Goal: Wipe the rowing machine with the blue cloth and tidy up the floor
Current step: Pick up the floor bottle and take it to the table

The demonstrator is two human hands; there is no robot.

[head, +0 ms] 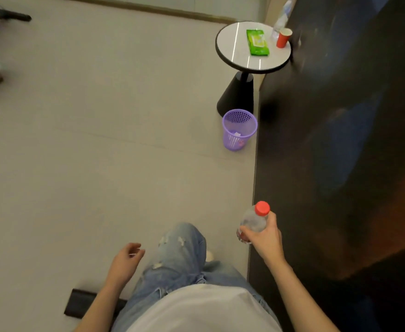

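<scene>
Dim, warm indoor light; bright streaks of glare cross the table (227, 47); left edge smeared with motion blur

A clear plastic bottle (253, 221) with a red cap is being held at the near right, above the pale floor (100, 152). The fingers of the right hand (267, 238) are curling round its lower body, with the cap pointing up and away. Farther off, a purple mesh wastebasket (235, 140) is standing upright at the floor's right edge, with small scraps lying inside.
</scene>
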